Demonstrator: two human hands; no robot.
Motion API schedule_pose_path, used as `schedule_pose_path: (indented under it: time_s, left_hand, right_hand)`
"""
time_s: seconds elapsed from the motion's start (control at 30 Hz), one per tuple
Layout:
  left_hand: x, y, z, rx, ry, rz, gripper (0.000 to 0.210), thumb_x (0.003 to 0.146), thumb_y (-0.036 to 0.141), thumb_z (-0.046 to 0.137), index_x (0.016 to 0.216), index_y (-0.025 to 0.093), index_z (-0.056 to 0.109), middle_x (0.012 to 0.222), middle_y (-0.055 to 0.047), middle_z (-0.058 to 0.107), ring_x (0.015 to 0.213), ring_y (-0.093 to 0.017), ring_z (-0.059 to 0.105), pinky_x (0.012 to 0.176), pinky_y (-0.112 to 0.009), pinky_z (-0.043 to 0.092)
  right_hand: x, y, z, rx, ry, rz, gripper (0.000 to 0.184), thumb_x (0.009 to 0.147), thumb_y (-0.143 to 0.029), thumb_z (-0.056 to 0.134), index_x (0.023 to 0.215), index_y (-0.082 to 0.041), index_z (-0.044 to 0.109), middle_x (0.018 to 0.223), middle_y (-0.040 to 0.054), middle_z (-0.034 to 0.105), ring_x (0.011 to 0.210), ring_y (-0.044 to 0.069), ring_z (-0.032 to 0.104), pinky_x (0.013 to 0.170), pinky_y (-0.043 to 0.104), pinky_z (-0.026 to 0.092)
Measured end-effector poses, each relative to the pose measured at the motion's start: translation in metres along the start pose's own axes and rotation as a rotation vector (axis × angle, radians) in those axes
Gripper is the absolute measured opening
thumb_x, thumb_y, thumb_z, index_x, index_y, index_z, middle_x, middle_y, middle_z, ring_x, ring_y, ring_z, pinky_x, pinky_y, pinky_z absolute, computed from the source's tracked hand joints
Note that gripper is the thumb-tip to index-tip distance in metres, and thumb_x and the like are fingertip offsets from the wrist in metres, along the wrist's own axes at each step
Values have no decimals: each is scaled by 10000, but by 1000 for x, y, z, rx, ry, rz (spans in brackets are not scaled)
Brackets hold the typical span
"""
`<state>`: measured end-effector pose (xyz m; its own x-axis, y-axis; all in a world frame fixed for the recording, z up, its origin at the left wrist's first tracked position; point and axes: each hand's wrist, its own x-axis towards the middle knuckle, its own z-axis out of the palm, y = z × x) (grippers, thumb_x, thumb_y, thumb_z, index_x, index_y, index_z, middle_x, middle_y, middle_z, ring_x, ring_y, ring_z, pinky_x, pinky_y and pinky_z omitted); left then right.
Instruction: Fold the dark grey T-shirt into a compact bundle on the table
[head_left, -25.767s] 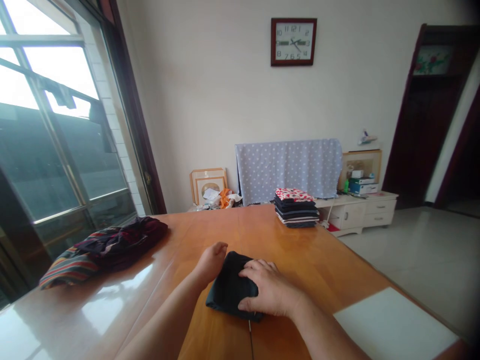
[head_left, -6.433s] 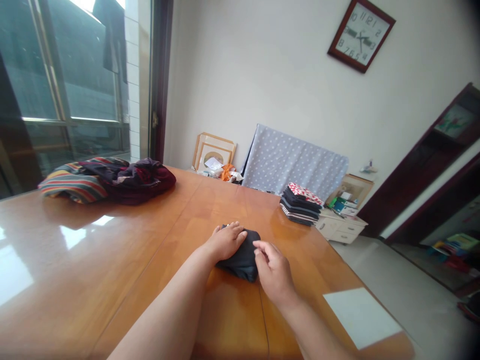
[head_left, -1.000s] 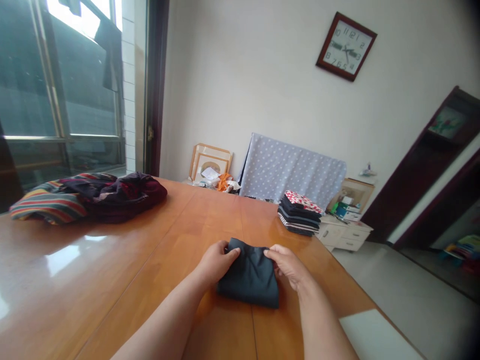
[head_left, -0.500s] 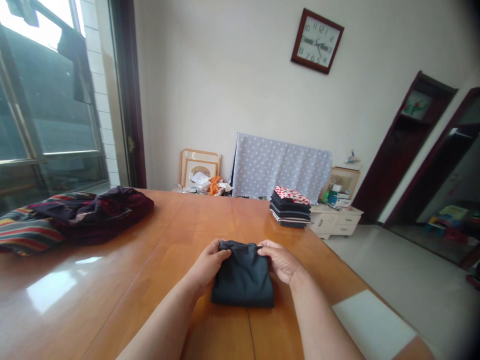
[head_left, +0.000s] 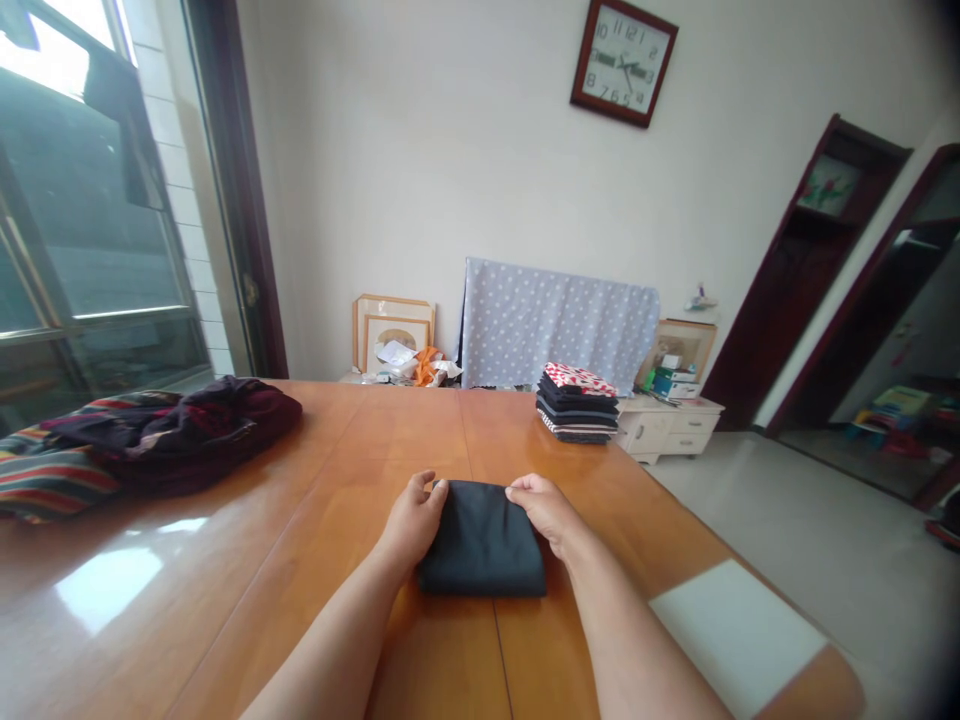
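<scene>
A dark blue-grey garment (head_left: 484,545), folded into a neat rectangle, lies flat on the wooden table in front of me. At its far left corner is my left hand (head_left: 414,520), thumb and fingers closed at the cloth's edge. My right hand (head_left: 546,512) pinches the far right corner between thumb and fingers. The undersides of both grips are hidden. What kind of garment it is, I cannot tell.
A stack of folded clothes (head_left: 576,405) with a red-and-white piece on top stands near the table's far right edge. Rumpled dark and striped clothes (head_left: 202,430) lie at the left. A pale sheet (head_left: 739,635) rests at the near right of the wooden table (head_left: 337,530).
The garment's far edge has gone from bunched and creased to smooth and straight. Both hands have stayed at its far corners, with the left thumb now nearer the corner.
</scene>
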<state>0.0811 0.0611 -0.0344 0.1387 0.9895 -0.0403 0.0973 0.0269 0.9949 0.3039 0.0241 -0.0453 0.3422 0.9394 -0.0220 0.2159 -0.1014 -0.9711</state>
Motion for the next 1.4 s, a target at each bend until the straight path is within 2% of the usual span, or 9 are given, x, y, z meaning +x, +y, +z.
schedule_pose_path:
  time_s: [0.23,0.37,0.53,0.67,0.77,0.87,1.0,1.2,1.4]
  left_hand:
    - [-9,8,-6,-217,-263,-10,687,770,373,725,1380,223,446,1041,-66,699,863,-208,689,736,-302,532]
    - [-8,2,0,-249,-213,-48,711,753,330,754,1368,209,417,979,-62,700,780,-192,688,691,-298,539]
    - [2,-13,3,-89,-124,-36,719,777,393,759,1387,205,427,963,-64,707,785,-194,687,675,-275,514]
    - [7,-18,3,-1,-98,8,660,808,402,728,1366,172,462,888,-49,695,740,-173,659,657,-252,490]
    - [3,-11,3,50,-61,6,570,854,426,665,1328,161,489,836,-36,677,695,-152,634,615,-227,465]
    - [-3,0,-2,76,-1,-42,483,909,446,565,1293,165,482,822,-35,666,623,-135,611,550,-216,438]
    - [-10,12,-18,107,-17,-152,284,914,380,495,1116,180,499,749,-15,648,490,-109,545,472,-212,390]
    - [-25,17,-31,164,-235,-163,111,831,302,518,849,192,519,636,15,607,441,-91,499,446,-205,352]
    - [-35,19,-36,110,-361,-116,339,751,329,641,1046,181,566,679,47,581,481,-91,505,472,-214,378]
  right_hand:
    - [-4,-4,-2,-43,22,0,172,724,-348,613,834,-217,636,692,-29,611,643,158,533,609,273,403]
    - [-2,-2,-2,-106,83,-47,183,713,-341,647,853,-223,654,746,-6,647,696,181,575,656,293,433]
    - [-17,-25,4,-285,239,-483,280,831,-334,614,1083,-251,700,1044,66,710,926,222,649,878,348,491]
    - [-38,-42,19,-351,-44,-738,341,969,-360,477,1198,-267,712,1273,69,680,1224,237,596,1080,377,431]
    - [-39,-35,29,-521,-322,-649,473,1003,-439,427,1412,-257,579,1470,59,553,1416,247,438,1187,437,325]
    - [-32,-23,32,-651,-439,-519,565,1015,-512,377,1509,-247,451,1571,52,418,1489,238,316,1235,453,225]
    - [-24,-16,31,-666,-464,-493,581,1022,-551,328,1525,-275,417,1602,28,363,1505,207,278,1252,428,174]
    - [-23,-13,31,-658,-451,-492,592,1023,-552,323,1531,-260,408,1611,41,345,1503,205,283,1246,429,190]
    - [-24,-13,34,-720,-461,-466,617,1023,-574,295,1554,-266,358,1633,35,295,1521,205,230,1248,433,162]
